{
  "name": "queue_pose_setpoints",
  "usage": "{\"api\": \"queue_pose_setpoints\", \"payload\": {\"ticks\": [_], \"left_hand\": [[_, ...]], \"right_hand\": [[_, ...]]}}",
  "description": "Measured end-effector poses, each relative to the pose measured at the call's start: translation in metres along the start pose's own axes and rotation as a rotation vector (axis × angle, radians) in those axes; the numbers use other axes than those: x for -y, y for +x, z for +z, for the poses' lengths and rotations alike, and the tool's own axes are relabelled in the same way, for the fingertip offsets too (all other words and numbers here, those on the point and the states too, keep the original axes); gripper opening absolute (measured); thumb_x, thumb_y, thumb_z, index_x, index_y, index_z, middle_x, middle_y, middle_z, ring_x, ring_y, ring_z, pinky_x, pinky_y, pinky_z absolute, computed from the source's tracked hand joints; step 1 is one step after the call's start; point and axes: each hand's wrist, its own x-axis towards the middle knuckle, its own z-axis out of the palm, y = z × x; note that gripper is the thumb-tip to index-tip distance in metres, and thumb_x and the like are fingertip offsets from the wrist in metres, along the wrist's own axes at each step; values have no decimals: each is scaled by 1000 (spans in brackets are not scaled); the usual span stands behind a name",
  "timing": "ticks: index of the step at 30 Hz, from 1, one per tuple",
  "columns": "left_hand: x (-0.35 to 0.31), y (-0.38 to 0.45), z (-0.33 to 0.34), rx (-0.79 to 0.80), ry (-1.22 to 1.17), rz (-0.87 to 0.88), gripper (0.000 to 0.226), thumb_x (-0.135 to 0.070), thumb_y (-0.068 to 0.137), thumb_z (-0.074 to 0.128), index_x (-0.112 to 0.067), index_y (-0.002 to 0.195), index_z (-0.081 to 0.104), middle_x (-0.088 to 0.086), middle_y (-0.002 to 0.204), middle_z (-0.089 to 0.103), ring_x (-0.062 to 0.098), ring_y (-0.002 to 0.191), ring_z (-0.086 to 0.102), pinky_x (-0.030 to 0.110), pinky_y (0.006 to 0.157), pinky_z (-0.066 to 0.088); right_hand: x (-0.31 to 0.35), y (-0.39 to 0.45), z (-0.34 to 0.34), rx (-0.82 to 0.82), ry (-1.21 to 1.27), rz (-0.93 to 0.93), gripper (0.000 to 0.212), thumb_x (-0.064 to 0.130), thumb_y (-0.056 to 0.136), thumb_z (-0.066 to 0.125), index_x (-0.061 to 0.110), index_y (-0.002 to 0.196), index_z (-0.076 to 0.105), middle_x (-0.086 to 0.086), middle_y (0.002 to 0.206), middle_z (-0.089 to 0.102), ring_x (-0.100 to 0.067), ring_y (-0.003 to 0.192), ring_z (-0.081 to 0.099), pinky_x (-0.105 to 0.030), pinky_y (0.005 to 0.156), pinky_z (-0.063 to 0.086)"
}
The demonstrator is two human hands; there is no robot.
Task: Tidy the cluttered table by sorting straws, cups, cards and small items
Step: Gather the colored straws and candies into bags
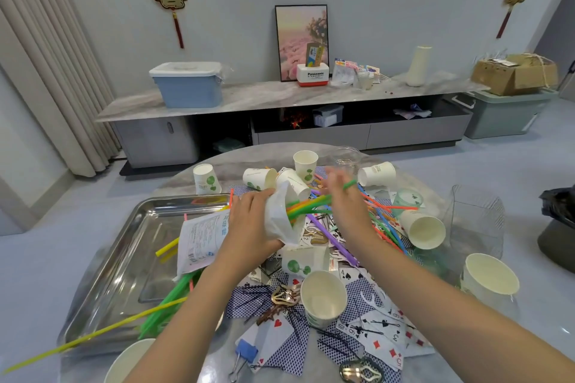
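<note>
Head view: a bunch of coloured straws (306, 206) sticks out of a white bag (281, 218) above the middle of the round table (174, 182). The left hand (249, 221) grips the bag; the right hand (345, 199), blurred, is curled round the straws' far ends. Paper cups (323, 297), playing cards (378, 336) and hairpins (337, 347) litter the table around them. Left sits a steel tray (124, 258) with more straws (161, 311).

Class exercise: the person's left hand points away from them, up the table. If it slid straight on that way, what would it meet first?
Probably the paper cups lying on their sides just beyond the left hand and the white bag it grips; depth is uncertain.
</note>
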Motion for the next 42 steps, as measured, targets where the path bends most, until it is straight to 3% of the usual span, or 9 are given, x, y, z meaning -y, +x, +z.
{"api": "queue_pose_setpoints", "payload": {"ticks": [2,5,9,14,19,27,32,36,42], "left_hand": [[1,0,1,-2,3,0,89,-25,64,80,-22,139,33,-3,128,36,18,122,29,45,109,27],[3,0,1,-14,5,-1,88,-24,64,80,-23,139,33,-5,128,36,16,123,27,50,111,23],[1,0,0,-16,12,-4,88,-24,65,80,-22,139,34,-3,128,37,16,122,29,47,111,24],[-5,-2,2,-16,29,38,88,-25,64,80,-20,139,35,0,128,37,20,121,31,42,109,26],[-4,-1,2,-16,24,29,89,-24,64,80,-21,140,33,-2,130,35,18,122,29,36,108,27],[-6,-3,6,-21,25,54,88,-23,64,80,-19,139,35,-2,131,36,15,125,24,40,113,20],[-9,-3,12,-47,62,104,86,-21,64,80,-14,139,38,3,131,39,23,131,29,33,117,1],[-5,-1,15,-10,127,84,91,-28,65,80,-17,142,34,1,133,37,21,133,26,40,119,-2],[-17,22,28,140,261,52,91,-33,73,70,-22,148,18,1,138,31,21,132,20,44,117,0]], "right_hand": [[-8,-3,5,155,-103,85,37,38,98,43,19,128,52,3,116,57,-15,112,53,-22,78,38],[-9,-8,7,9,39,79,50,38,96,49,23,142,35,4,135,45,-11,117,46,-11,79,40],[-10,-9,8,-4,73,-72,47,40,101,29,28,146,28,12,150,29,-6,138,26,-26,111,24],[-8,-16,15,409,14,114,63,61,94,16,31,150,16,19,145,25,-3,138,23,-20,107,17],[-16,-15,17,311,18,60,79,78,83,14,38,150,6,19,156,3,-4,145,6,-31,119,9],[-18,-14,18,350,79,59,53,49,97,6,39,149,5,24,150,4,2,139,6,-21,106,11],[-29,-12,20,480,-65,25,96,89,65,7,41,148,2,21,155,-7,0,142,-4,-30,114,3],[-35,13,-1,281,-185,-10,55,50,99,11,32,151,12,12,158,5,-8,145,4,-33,115,7],[-92,62,-51,171,-607,66,51,22,98,46,16,146,29,-6,154,24,-22,141,22,-37,112,22]]}}
